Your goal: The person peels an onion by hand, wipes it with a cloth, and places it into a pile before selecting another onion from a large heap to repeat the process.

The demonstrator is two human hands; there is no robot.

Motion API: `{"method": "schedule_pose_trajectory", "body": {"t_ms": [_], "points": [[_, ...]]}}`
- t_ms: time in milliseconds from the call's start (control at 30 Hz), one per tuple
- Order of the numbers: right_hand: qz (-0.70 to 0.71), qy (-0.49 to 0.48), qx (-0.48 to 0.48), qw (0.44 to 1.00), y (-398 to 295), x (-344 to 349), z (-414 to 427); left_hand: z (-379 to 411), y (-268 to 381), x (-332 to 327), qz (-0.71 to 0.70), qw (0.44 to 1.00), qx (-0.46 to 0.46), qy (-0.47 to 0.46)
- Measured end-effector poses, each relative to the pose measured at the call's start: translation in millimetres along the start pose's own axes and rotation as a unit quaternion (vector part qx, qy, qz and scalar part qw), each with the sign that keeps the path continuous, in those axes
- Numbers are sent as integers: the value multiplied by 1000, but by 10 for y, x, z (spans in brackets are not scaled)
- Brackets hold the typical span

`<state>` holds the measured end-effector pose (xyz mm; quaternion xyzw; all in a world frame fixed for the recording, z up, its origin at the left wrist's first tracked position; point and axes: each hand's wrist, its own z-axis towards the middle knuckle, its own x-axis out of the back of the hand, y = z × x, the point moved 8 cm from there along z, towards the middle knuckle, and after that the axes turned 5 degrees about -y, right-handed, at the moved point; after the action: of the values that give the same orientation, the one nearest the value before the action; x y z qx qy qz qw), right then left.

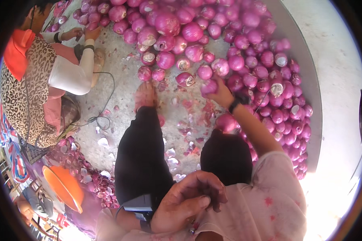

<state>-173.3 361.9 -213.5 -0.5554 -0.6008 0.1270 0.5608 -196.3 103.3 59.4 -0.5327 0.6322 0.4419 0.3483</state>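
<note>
My right hand (220,93) reaches forward to the edge of a big heap of red onions (277,87), its fingers around one red onion (209,87). My left hand (190,200) is held close to my body at the bottom middle, fingers curled and apart from the thumb, with no onion seen in it. A few loose onions, among them one with a cut-looking brown end (185,79), lie on the concrete floor just left of my right hand. Onion skins (188,147) are scattered between my legs.
At the left a co-worker in a leopard-print garment (33,90) sits with both hands at the heap. A black cable (111,87) loops over the floor. An orange basin (63,188) stands by a pile of skins (99,186) at lower left. A wall borders the heap at right.
</note>
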Motion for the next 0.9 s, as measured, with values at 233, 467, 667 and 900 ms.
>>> {"method": "schedule_pose_trajectory", "body": {"t_ms": [233,467,667,900], "points": [[377,184,-132,898,732,750,-2214,5,-94,-52,-7,1000,3,-15],[638,389,-184,638,1461,917,-3862,58,-300,-107,-32,997,26,-70],[579,387,-225,681,2067,253,-4528,189,-348,-122,-19,1000,-2,-10],[722,329,-439,422,2387,-968,-4747,407,-426,-137,52,999,13,4]]}}
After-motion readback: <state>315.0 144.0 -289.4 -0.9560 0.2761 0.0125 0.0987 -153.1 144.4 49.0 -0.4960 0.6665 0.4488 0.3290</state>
